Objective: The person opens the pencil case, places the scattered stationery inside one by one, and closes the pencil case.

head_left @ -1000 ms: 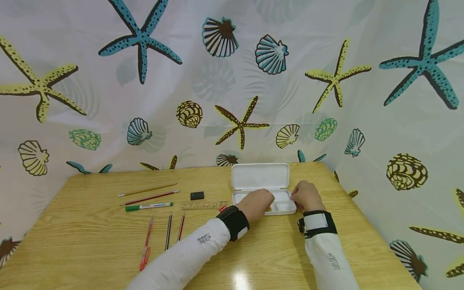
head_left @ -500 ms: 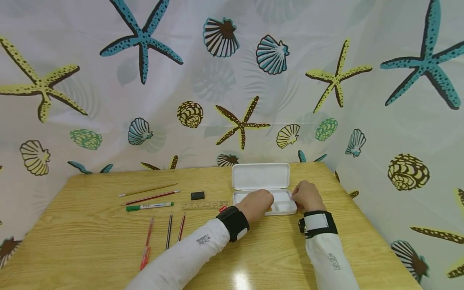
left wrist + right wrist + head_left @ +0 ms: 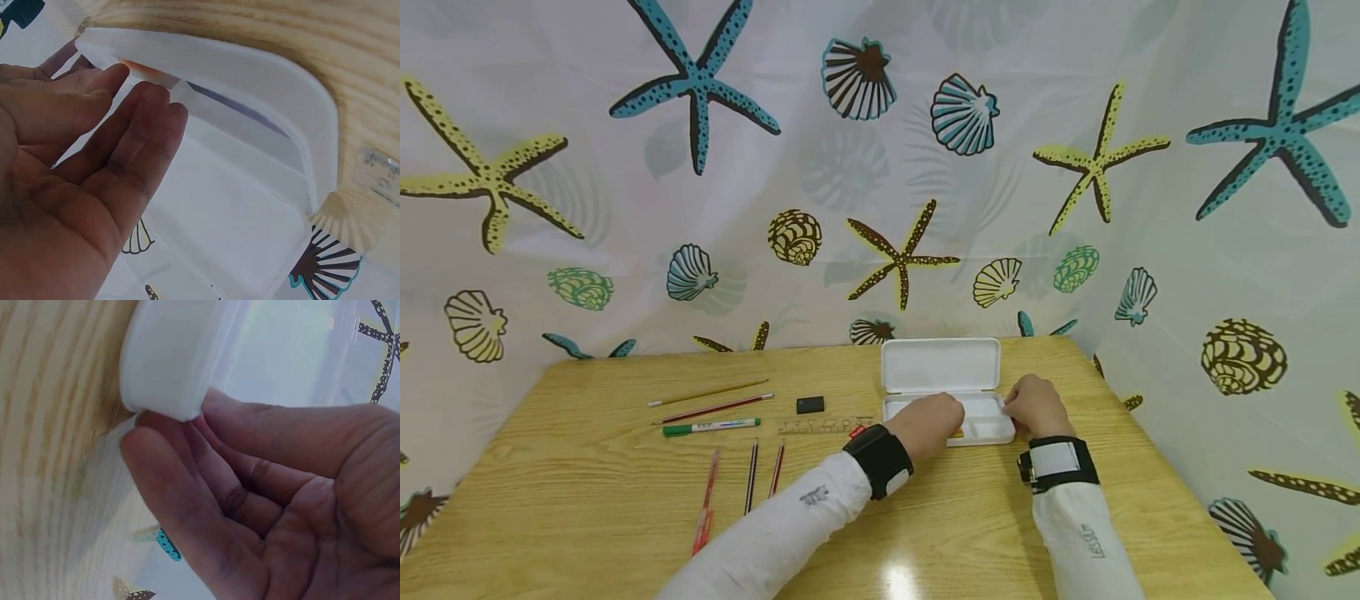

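Observation:
An open white pencil case lies on the table, lid raised at the back. Over its left half is my left hand, fingers bent down into the tray. The left wrist view shows its thumb and fingertips close together with nothing seen between them, beside a small orange-and-white block along the case wall. From the head view, only an orange-yellow edge of that block shows past the hand. My right hand pinches the case's right end, thumb on the rim and fingers against the outer wall.
Left of the case lie a clear ruler, a black eraser, a green marker, a yellow pencil and several red or dark pencils. A red pen lies near my left sleeve. A patterned cloth hangs behind.
My left hand has shifted very slightly to the left over the case. My right hand keeps its grip on the case end, and the case has stayed in place.

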Demonstrator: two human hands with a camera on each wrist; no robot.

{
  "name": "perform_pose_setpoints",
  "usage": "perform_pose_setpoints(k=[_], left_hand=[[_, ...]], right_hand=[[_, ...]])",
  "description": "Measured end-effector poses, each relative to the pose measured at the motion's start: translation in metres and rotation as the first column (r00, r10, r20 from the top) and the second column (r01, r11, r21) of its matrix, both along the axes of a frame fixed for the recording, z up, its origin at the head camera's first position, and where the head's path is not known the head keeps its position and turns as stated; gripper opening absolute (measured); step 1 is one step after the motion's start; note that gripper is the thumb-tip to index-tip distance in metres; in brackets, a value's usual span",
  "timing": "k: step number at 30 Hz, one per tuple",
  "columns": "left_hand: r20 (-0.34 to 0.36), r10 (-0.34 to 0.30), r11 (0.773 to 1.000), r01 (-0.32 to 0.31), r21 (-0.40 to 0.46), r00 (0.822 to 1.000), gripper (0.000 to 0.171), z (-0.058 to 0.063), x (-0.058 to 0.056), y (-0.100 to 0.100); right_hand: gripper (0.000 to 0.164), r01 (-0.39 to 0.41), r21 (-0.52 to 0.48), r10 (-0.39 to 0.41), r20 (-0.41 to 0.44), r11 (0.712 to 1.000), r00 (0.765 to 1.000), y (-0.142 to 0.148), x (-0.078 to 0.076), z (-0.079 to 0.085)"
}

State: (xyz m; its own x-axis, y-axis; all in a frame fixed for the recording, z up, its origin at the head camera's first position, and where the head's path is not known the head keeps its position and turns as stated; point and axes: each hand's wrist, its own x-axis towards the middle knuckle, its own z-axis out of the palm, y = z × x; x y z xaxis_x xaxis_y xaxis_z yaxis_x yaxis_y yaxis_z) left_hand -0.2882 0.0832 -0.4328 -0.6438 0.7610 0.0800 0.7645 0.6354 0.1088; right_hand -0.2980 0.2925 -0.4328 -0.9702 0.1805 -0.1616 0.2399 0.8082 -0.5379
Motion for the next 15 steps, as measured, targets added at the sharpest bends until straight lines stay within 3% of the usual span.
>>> perform_pose_setpoints(k=[3,10,15], left_hand=[[0.042,-0.004,1.0,0.003,0.026,0.999,0.007,0.005,0.0,-0.005],[0.101,-0.01,0.993,-0.002,0.116,0.995,0.019,0.026,0.0,-0.027],[0.115,0.031,0.983,-0.051,0.175,0.993,0.015,0.042,-0.005,-0.053]], right_hand=[[0.008,0.0,-0.001,0.0,0.001,1.0,1.0,0.0,0.001,0.0],[0.008,0.01,-0.012,-0.01,0.012,1.0,1.0,0.0,-0.001,-0.002],[0.008,0.004,0.007,-0.004,0.008,1.0,1.0,0.001,-0.003,-0.001]])
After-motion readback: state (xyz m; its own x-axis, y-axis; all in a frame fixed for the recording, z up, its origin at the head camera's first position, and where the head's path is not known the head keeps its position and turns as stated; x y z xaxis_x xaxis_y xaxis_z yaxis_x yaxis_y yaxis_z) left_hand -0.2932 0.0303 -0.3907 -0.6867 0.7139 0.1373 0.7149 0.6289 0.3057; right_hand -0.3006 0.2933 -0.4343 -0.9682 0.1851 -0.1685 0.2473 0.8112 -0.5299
